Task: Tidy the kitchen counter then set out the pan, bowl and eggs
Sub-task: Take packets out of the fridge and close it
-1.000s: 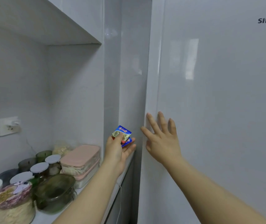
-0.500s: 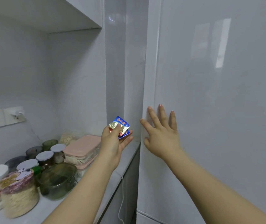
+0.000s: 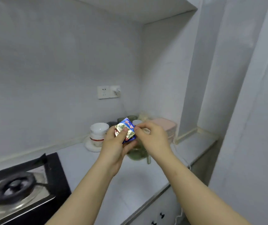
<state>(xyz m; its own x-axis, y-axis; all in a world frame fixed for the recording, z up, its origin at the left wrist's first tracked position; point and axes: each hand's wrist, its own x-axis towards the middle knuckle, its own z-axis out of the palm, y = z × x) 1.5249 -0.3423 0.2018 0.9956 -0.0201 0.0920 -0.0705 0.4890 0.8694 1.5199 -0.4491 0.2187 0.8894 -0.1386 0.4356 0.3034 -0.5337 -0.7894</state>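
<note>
My left hand (image 3: pixel 116 142) holds small blue and gold foil packets (image 3: pixel 126 129) above the white counter (image 3: pixel 130 184), thumb pressed on the top one. My right hand (image 3: pixel 151 138) pinches the right edge of the packets with thumb and fingers. Behind the hands stands a stack of white bowls (image 3: pixel 98 133) on a white plate. A green glass bowl (image 3: pixel 137 154) sits on the counter below the hands, partly hidden by them. No pan or eggs are in view.
A gas stove burner (image 3: pixel 14 187) is at the lower left. Pink lidded boxes (image 3: pixel 167 127) and dark jars (image 3: pixel 121 119) crowd the back corner. A wall socket (image 3: pixel 108 92) is above them. The white fridge side (image 3: pixel 252 127) rises at right; cabinet doors (image 3: pixel 159 215) lie below the counter.
The view swung left from the fridge to the counter. My right hand left the fridge door and came over to pinch the packets that my left hand holds.
</note>
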